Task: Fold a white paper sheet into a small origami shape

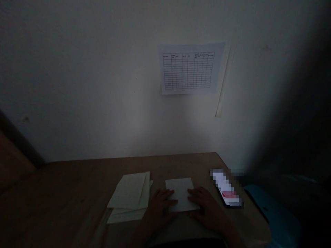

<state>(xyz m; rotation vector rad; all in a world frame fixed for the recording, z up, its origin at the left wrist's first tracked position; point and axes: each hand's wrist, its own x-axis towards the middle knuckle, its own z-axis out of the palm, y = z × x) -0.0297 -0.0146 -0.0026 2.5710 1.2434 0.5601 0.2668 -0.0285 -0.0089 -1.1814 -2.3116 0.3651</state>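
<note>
The pale wall [77, 86] fills most of your view, dim at the edges; a printed grid sheet [190, 69] is fixed to it above the wooden table [64, 193]; a blue object [274, 217] sits off the table's right end, too dark to identify. On the table, a loose stack of lined sheets [130, 196] lies left of centre; a phone [227, 191] lies near the right edge. Between them is the small white paper [181, 193], its longer side seemingly running away from you toward the wall. Your left hand [160, 206] rests flat on its left edge and your right hand [207, 206] on its right; both lie open, fingers extended, pinching nothing; neither is clearly nearer.
</note>
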